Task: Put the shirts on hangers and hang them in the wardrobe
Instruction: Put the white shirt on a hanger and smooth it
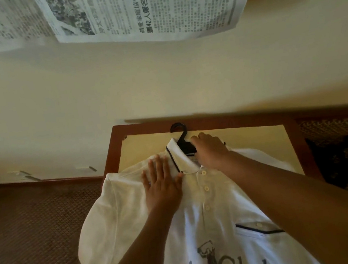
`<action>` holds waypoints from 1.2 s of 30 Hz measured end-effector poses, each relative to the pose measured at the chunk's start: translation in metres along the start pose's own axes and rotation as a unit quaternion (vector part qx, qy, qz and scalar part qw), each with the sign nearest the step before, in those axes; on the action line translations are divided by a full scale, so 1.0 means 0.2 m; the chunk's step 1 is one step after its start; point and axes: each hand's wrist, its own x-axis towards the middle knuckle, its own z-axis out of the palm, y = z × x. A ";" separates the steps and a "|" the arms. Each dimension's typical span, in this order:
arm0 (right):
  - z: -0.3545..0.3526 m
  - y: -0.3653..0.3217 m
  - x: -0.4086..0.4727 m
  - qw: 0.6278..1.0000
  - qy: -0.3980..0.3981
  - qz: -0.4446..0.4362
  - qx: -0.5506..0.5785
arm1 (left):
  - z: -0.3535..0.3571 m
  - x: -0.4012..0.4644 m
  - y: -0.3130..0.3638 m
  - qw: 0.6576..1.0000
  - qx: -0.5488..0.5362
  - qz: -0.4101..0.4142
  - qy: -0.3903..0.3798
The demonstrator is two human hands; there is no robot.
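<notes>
Cream wall (74, 96) is filling most of the view, with newspaper sheets (144, 8) showing at its top edge. Below it, a small table (216, 118) with a red-brown frame is standing against the wall, and brown carpet (31, 223) is lying to the table's left.

A white polo shirt (203, 221) is lying face up across the table, its hem hanging off the near edge. A black hanger (182, 139) is sitting inside the collar, its hook poking out toward the table's far rim.

The left hand (161, 183) is pressing flat, fingers straight and spread, on the shirt's shoulder. The right hand (210, 149) is resting at the collar over the hanger's neck; whether it is gripping the hanger I cannot tell.

Judging by this, the hanger is already in this shirt, which is being smoothed. Carrying it to the wardrobe, which is not in view, is left to do.
</notes>
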 end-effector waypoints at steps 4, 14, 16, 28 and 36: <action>-0.05 0.00 0.01 0.991 -0.020 -0.049 -0.125 | 0.01 0.01 -0.03 1.000 -0.003 0.000 0.000; -0.12 0.09 -0.02 0.989 -0.047 0.065 -0.121 | -0.02 -0.01 -0.05 1.000 -0.016 0.006 -0.010; -0.08 0.05 -0.02 0.995 -0.031 0.050 -0.074 | -0.03 -0.01 -0.05 1.000 -0.017 0.016 -0.012; 0.02 0.10 -0.06 0.994 0.071 0.070 -0.048 | 0.00 0.00 -0.04 1.000 0.004 0.016 -0.004; 0.18 0.25 -0.56 0.954 0.223 0.174 0.100 | -0.04 -0.06 0.21 0.995 -0.043 0.083 0.033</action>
